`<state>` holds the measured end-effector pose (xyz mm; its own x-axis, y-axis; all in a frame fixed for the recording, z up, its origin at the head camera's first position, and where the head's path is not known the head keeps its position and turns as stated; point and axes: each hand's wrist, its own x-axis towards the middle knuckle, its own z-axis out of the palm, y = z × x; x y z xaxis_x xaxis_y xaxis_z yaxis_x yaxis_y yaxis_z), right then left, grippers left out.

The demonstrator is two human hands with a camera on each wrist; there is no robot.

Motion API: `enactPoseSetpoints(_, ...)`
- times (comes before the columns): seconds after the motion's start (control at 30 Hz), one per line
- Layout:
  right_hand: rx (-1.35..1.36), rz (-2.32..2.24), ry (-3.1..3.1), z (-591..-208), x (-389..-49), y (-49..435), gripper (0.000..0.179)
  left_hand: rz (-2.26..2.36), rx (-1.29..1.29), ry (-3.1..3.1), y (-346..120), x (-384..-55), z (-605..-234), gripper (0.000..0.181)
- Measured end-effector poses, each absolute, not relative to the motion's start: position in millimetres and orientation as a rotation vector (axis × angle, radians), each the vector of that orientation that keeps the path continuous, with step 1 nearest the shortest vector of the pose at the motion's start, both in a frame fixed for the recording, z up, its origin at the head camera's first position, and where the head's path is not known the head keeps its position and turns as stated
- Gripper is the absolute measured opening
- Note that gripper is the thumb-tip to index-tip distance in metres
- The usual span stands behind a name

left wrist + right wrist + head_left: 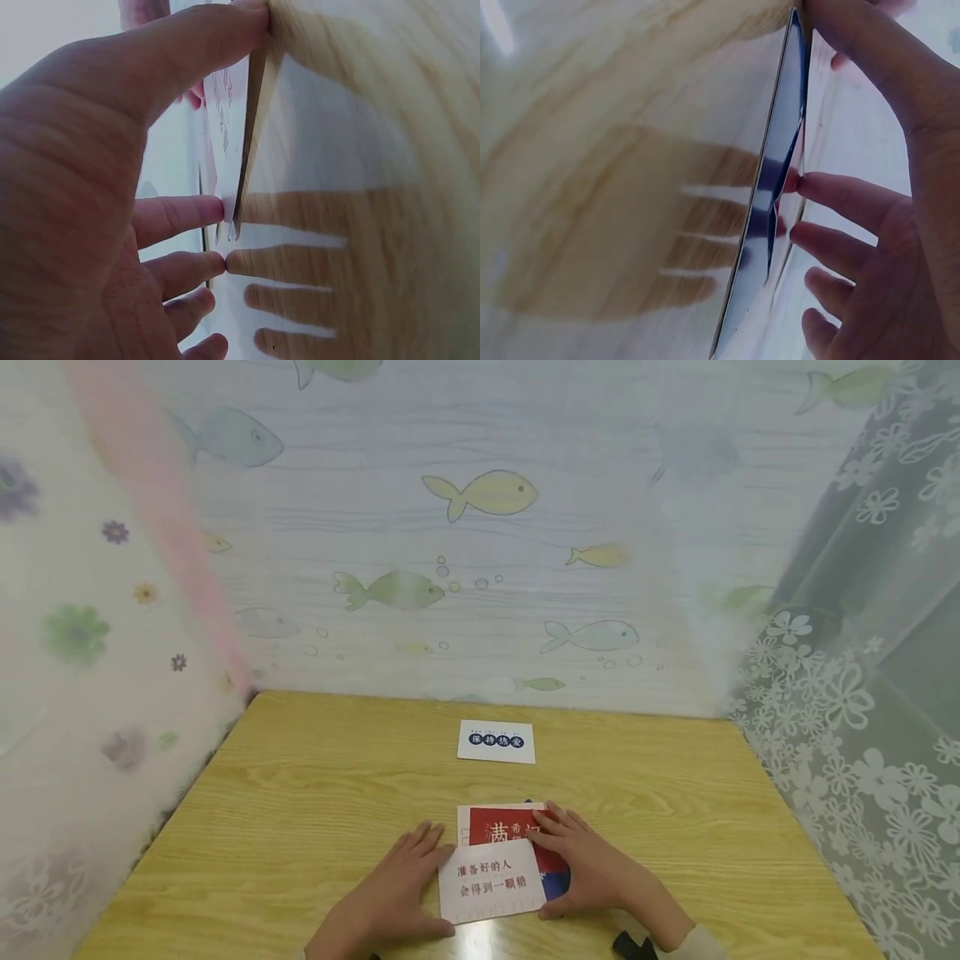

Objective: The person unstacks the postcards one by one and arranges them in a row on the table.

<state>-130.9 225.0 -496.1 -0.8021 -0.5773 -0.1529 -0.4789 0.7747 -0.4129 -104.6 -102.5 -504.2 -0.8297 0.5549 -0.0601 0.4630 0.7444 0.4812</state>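
In the head view my left hand (pixel 392 891) lies at the left side of a white card with red Chinese lettering (pixel 491 887). The thumb is by its near corner and the index fingertip touches its upper left edge. A red card (pixel 487 822) and a blue one (pixel 557 885) lie partly under it. My right hand (pixel 592 868) reaches over their right side, fingertips on the red card, thumb by the white card's lower right corner. Both wrist views show the left hand (pixel 112 187) and right hand (pixel 877 225) with fingers spread and extended along the card edges.
Farther back on the wooden table (pixel 337 760) lies another white card with dark blue round characters (pixel 497 742). A fish-print curtain (pixel 480 568) hangs behind the table, with a floral cloth (pixel 82 627) at left and flowered lace (pixel 862 760) at right.
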Motion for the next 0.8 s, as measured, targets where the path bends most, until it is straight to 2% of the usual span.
enactPoseSetpoints(0.37,-0.874,-0.527,2.731,-496.2,-131.2,224.6,0.098,0.687,0.874,2.802,-107.5,-107.3,-505.9,0.103)
enactPoseSetpoints(0.8,-0.951,-0.473,2.830,-490.2,-128.3,221.8,0.097,0.665,0.931,2.898,-110.9,-107.4,-507.7,0.098)
